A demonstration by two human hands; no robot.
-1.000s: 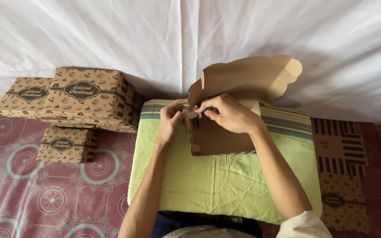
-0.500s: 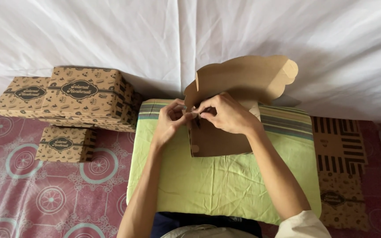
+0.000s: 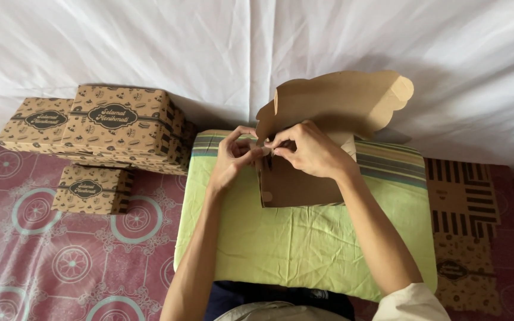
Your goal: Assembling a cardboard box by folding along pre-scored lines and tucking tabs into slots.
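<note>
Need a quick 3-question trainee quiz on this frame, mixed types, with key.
1. True or false: the left hand and right hand both pinch the same corner of the half-folded brown box.
2. What does that box rest on? A) green cushion B) red patterned floor C) stack of boxes
3. Fill in: the finished printed boxes are stacked to the person's ____.

Key
1. True
2. A, the green cushion
3. left

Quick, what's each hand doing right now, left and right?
Left hand: fingers pinched on the left corner of the brown cardboard box.
Right hand: fingers pinched on the same corner.
</note>
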